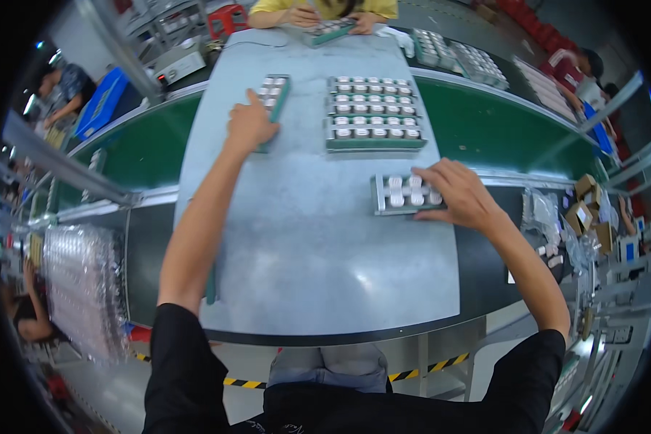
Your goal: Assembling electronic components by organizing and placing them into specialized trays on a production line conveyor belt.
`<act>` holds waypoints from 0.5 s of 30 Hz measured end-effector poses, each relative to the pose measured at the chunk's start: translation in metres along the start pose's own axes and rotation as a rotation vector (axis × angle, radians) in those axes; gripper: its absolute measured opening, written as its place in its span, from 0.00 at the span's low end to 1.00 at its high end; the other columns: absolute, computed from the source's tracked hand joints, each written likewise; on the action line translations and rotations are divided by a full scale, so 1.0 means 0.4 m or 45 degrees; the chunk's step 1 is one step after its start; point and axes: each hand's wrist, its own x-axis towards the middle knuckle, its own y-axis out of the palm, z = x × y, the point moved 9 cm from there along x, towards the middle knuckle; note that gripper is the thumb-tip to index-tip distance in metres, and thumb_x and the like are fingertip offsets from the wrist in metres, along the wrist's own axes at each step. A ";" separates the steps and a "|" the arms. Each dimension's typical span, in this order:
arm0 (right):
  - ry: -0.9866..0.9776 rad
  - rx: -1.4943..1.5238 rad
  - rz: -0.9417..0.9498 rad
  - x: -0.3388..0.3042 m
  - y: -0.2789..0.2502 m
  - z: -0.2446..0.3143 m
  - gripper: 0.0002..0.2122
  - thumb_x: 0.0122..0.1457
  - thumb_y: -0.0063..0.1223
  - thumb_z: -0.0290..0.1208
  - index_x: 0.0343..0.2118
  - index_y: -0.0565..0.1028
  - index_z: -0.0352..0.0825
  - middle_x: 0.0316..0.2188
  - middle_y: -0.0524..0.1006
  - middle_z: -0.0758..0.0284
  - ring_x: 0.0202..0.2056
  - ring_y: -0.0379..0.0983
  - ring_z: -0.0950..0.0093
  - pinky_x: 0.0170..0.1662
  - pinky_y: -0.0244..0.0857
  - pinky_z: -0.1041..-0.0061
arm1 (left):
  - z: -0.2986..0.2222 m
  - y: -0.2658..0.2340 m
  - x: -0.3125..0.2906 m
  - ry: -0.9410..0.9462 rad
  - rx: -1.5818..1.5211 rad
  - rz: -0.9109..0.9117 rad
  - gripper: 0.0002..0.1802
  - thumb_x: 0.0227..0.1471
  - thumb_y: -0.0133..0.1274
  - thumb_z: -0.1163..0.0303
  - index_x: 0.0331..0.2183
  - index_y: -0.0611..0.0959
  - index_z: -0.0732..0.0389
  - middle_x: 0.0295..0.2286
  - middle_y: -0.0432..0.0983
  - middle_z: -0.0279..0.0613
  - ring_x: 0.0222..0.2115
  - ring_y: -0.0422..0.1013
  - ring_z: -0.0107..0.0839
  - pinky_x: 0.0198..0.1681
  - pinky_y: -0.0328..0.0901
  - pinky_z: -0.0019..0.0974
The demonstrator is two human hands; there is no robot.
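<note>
The grey worktable [304,239] filled the middle of the view, laid across a green conveyor belt [499,130] that curved off to both sides, so that trays could be worked on at arm's reach, it seemed, and passed along. At the far middle of the table three green trays [372,114] of small white-capped parts lay touching one another in a neat block, likely parked there to keep the near surface free. The left hand [249,124] was stretched far forward, flat and spread, its palm resting on the near end of a narrow green tray [273,98] of the same parts, pressing rather than gripping it. The right hand [459,194] lay nearer, at the right edge of the table, fingers curled over the right end of a small grey tray [401,194] of white round parts; whether it truly clasped the tray or only steadied it could not be told. Across the table another person's hands [318,18] worked on a further tray. Stacked clear trays [79,289] stood at the left and small cardboard boxes [586,206] at the right, well apart from both hands; nothing lay between the hands and their trays
</note>
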 end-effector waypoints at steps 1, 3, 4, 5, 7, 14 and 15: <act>-0.053 0.006 0.032 0.011 0.020 0.033 0.36 0.50 0.71 0.51 0.58 0.72 0.36 0.40 0.74 0.63 0.40 0.73 0.63 0.45 0.68 0.65 | -0.018 0.010 -0.019 -0.012 -0.026 0.060 0.63 0.42 0.70 0.54 0.68 0.52 0.70 0.50 0.70 0.72 0.52 0.70 0.64 0.53 0.70 0.57; -0.116 0.001 0.068 0.038 0.064 0.067 0.36 0.51 0.70 0.51 0.58 0.71 0.37 0.40 0.74 0.64 0.41 0.73 0.63 0.45 0.69 0.66 | -0.049 0.000 -0.097 -0.004 0.011 0.031 0.63 0.43 0.70 0.54 0.68 0.52 0.69 0.51 0.70 0.71 0.52 0.70 0.62 0.54 0.68 0.57; -0.094 0.023 0.069 0.046 0.081 0.067 0.36 0.51 0.70 0.52 0.58 0.71 0.37 0.40 0.74 0.64 0.41 0.73 0.63 0.46 0.69 0.66 | -0.064 -0.007 -0.137 0.005 0.007 0.004 0.63 0.43 0.70 0.55 0.68 0.53 0.69 0.51 0.70 0.70 0.51 0.70 0.61 0.54 0.67 0.58; -0.064 0.042 0.073 0.051 0.094 0.065 0.36 0.51 0.70 0.52 0.58 0.71 0.37 0.40 0.74 0.64 0.42 0.73 0.63 0.46 0.69 0.66 | -0.077 -0.012 -0.176 0.021 0.001 -0.021 0.62 0.43 0.70 0.55 0.68 0.53 0.69 0.50 0.70 0.69 0.51 0.70 0.60 0.53 0.66 0.58; -0.088 0.009 0.026 0.087 0.106 0.067 0.36 0.51 0.69 0.53 0.59 0.71 0.37 0.42 0.74 0.63 0.44 0.73 0.63 0.48 0.69 0.65 | -0.057 -0.019 -0.260 0.019 0.045 -0.088 0.62 0.42 0.71 0.55 0.68 0.54 0.69 0.48 0.71 0.67 0.48 0.71 0.57 0.49 0.66 0.57; -0.057 -0.200 -0.212 0.149 0.111 0.053 0.37 0.50 0.70 0.54 0.61 0.69 0.45 0.57 0.66 0.62 0.57 0.64 0.59 0.62 0.60 0.59 | -0.026 -0.065 -0.544 -0.002 -0.091 -0.081 0.61 0.47 0.69 0.57 0.70 0.50 0.67 0.46 0.70 0.66 0.47 0.69 0.60 0.52 0.61 0.59; -0.065 -0.215 -0.248 0.153 0.106 0.047 0.37 0.50 0.70 0.55 0.61 0.68 0.45 0.57 0.66 0.62 0.58 0.64 0.58 0.62 0.59 0.59 | -0.022 -0.069 -0.586 0.005 -0.112 -0.087 0.61 0.47 0.69 0.57 0.70 0.50 0.67 0.45 0.69 0.66 0.46 0.69 0.59 0.51 0.60 0.58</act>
